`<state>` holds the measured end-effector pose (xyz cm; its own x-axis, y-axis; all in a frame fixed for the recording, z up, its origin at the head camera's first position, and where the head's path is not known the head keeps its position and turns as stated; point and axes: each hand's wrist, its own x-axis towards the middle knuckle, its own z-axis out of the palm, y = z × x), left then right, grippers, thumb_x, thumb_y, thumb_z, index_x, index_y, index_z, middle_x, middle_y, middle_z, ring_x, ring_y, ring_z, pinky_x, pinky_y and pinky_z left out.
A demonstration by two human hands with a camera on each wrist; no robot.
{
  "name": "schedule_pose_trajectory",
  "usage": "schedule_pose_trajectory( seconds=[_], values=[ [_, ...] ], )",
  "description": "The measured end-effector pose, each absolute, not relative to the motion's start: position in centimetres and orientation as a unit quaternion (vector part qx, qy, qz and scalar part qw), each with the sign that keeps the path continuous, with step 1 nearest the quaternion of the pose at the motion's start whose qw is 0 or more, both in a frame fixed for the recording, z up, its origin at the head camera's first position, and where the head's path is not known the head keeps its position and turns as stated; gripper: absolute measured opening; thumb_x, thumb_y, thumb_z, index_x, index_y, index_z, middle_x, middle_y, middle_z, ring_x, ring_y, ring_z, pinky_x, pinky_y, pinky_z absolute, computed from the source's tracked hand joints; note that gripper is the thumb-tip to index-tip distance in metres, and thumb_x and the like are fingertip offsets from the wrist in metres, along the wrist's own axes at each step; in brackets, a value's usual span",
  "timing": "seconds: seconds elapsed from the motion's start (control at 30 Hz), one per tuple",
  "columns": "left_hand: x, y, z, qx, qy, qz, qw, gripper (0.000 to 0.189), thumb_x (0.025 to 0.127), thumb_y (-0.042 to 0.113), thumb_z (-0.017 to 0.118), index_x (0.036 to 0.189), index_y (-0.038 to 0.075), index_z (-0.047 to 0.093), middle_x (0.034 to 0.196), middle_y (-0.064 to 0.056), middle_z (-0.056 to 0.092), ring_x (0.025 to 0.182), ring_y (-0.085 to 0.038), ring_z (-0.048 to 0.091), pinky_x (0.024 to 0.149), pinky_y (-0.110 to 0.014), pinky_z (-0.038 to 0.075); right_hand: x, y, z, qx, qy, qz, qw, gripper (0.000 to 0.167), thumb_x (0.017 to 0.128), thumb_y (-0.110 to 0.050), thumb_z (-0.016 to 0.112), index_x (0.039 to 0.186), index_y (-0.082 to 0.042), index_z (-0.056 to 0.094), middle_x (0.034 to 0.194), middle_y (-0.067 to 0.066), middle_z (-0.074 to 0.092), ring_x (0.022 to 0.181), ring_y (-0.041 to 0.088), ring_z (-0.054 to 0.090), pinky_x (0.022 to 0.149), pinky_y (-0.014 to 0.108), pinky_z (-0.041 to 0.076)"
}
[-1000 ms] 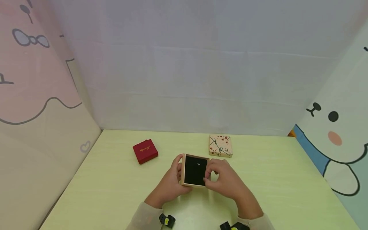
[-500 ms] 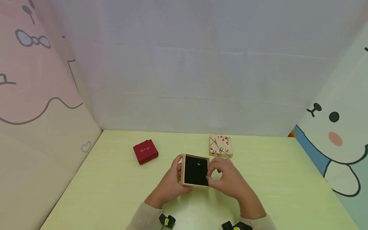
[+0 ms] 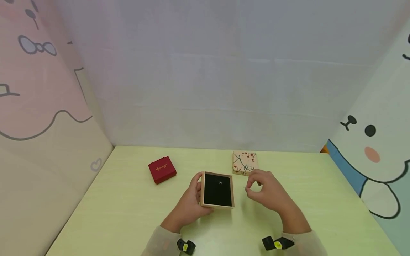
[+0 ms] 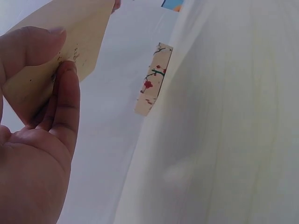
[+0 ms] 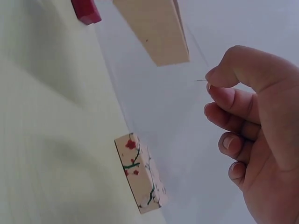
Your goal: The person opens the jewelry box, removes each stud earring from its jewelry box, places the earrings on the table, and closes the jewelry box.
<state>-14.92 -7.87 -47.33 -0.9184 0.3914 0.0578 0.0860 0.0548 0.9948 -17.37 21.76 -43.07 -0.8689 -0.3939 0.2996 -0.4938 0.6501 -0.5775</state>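
My left hand [image 3: 192, 206] grips a small cream cardboard box [image 3: 232, 192] from its left side, tilted above the table. Thumb and fingers are curled on its walls and underside in the left wrist view. Inside lies a black pad [image 3: 216, 195] bearing a tiny silvery star-shaped stud [image 3: 220, 182]. To the right of the box, my right hand [image 3: 270, 190] pinches a tiny stud earring between thumb and forefinger. Only its thin post [image 5: 200, 80] sticks out in the right wrist view; the rest is hidden by the fingertips.
A cream lid [image 3: 244, 163] printed with red blossoms lies on the table behind my right hand. A dark red jewellery box [image 3: 162, 170] with gold lettering sits at the back left. A white cloth [image 3: 205, 89] hangs behind the table [image 3: 128, 220].
My right hand has moved right, away from the box edge, with the stud earring pinched in it. The left hand still holds the box almost in place.
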Motion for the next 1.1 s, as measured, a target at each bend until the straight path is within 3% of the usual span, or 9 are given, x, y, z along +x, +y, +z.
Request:
schedule_pose_trajectory(
  seconds=[0.13,0.4,0.77,1.1],
  values=[
    [-14.9,-7.8,-47.4,0.166,0.715,0.669,0.116,0.116,0.076,-0.006,0.086,0.162,0.024,0.013,0.148,-0.004,0.051,0.132,-0.022,0.055,0.112,-0.043,0.043,-18.2,23.0,-43.7,0.224,-0.918,0.325,0.034,0.022,0.084,-0.009,0.077,0.078,-0.026,0.066,0.088,-0.013,0.059,0.083,0.024,0.055,0.071,0.033,0.043],
    [-15.0,-7.9,-47.5,0.16,0.717,0.668,0.118,0.116,0.076,-0.005,0.086,0.162,0.024,0.014,0.15,-0.004,0.05,0.133,-0.022,0.055,0.112,-0.044,0.043,-20.0,24.2,-45.2,0.18,-0.924,0.338,0.009,0.015,0.088,-0.011,0.074,0.081,-0.021,0.066,0.095,-0.005,0.063,0.087,0.028,0.055,0.074,0.04,0.044],
    [-15.0,-7.9,-47.4,0.162,0.712,0.672,0.122,0.117,0.076,-0.007,0.085,0.163,0.02,0.012,0.15,-0.006,0.049,0.134,-0.023,0.054,0.111,-0.042,0.043,-21.0,23.8,-47.4,0.114,-0.943,0.314,0.002,0.006,0.087,-0.016,0.072,0.083,-0.017,0.068,0.096,-0.002,0.064,0.084,0.02,0.055,0.077,0.041,0.047],
    [-14.8,-7.7,-47.2,0.16,0.716,0.668,0.124,0.117,0.076,-0.006,0.086,0.162,0.024,0.013,0.149,-0.006,0.051,0.132,-0.023,0.055,0.112,-0.046,0.043,-21.1,23.5,-48.8,0.054,-0.964,0.26,-0.007,0.006,0.086,-0.018,0.073,0.083,-0.015,0.069,0.094,0.001,0.066,0.082,0.022,0.057,0.081,0.044,0.049]
  ],
)
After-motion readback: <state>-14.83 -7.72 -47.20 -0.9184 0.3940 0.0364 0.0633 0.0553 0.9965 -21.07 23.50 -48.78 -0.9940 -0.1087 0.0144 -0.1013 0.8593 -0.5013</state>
